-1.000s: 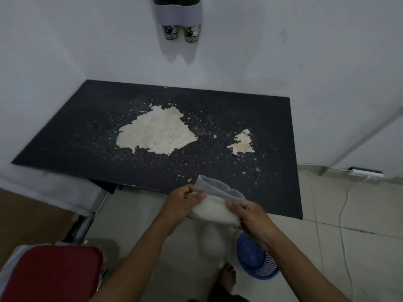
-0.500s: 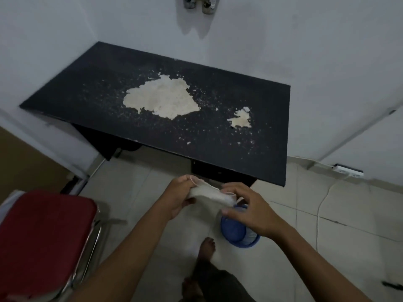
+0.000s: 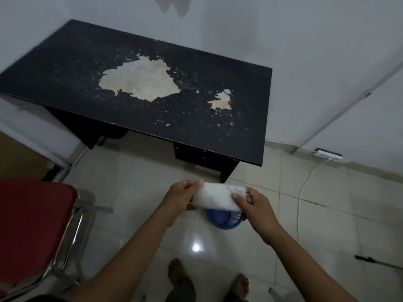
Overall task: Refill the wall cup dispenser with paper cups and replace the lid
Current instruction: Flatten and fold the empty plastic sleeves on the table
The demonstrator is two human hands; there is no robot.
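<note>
Dim room, glossy pale floor tiles (image 3: 327, 236), white walls. Nearest the person: bare feet at the frame's bottom edge, a red chair (image 3: 32, 225) at their left.

Both forearms were stretched forward at waist height. Between the hands lay a whitish sleeve (image 3: 218, 198), apparently the plastic wrap from the paper cups, though no separate cup could be made out inside it. Its long axis ran crosswise, left to right. The left hand (image 3: 178, 198) pinched the left end, thumb over fingers. The right hand (image 3: 257, 207) gripped the right end, thumb on top, fingers curled under. Both were closed on the sleeve, neither nearer than the other.

Directly beneath it, on the floor, stood a blue bin (image 3: 224, 221), partly covered by the sleeve. Judged from that alignment, the sleeve was about to be dropped straight down; it was held over the bin's mouth, not yet in it.

Beyond stood a black desk (image 3: 65, 68) with its finish peeled away in pale patches. A white power strip (image 3: 329, 154) and its cable lay by the right wall.

The dispenser and lid were out of frame; only a faint shadow (image 3: 172, 6) showed on the wall at the top edge. Whether the refill was complete could not be told.
</note>
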